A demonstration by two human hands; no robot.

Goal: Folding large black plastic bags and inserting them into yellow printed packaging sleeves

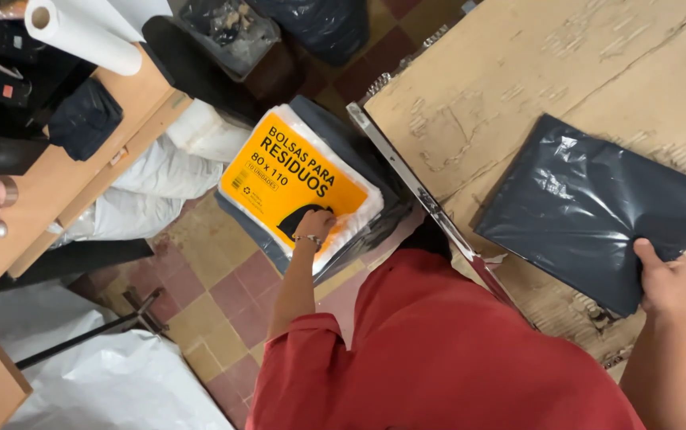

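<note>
Head view: nearest, the right hand (663, 280) reaches forward with the forearm straight, thumb clamped over the near corner of a folded dark plastic bag (598, 209) lying flat on the cardboard-covered table (510, 80). Farther out, the left arm stretches down beside the table, and the left hand (313, 225) rests with curled fingers on an orange-labelled pack of bags (299, 181) below the table edge.

A glossy, creased dark plastic bag (598, 199) is seen on rough, scuffed brown cardboard (518, 87) edged with a metal strip (407, 171). A pack of bags (299, 179) is wrapped in clear, shiny film under a matt yellow paper label. Matt tiles (223, 295) cover the floor.
</note>
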